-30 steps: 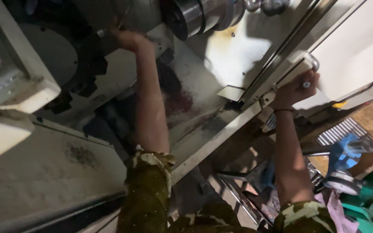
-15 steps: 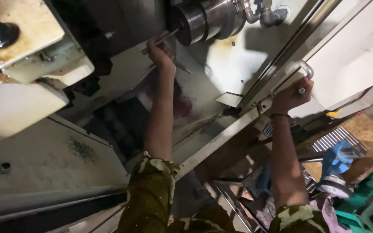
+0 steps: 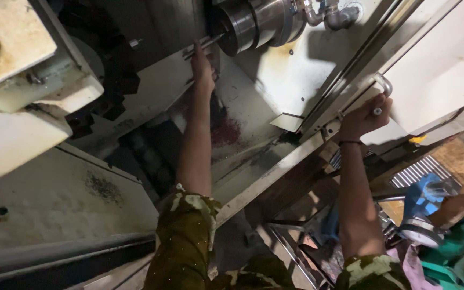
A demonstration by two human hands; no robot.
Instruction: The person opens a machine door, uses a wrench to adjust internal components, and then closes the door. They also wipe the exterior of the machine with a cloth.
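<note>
Hands hold much as they did half a second ago, we find: our left hand (image 3: 204, 67) is still up inside the machine, fingers together around a thin metal rod (image 3: 202, 45) that sticks out of the steel chuck (image 3: 253, 21), though now the hand sits closer under the chuck than before. Our right hand (image 3: 366, 115) stays clamped on the door handle (image 3: 383, 85) at the edge of the white door (image 3: 447, 64). The view has shifted, so the dark turret (image 3: 108, 64) shows more at left. A blue gauge (image 3: 422, 201) lies low at right.
</note>
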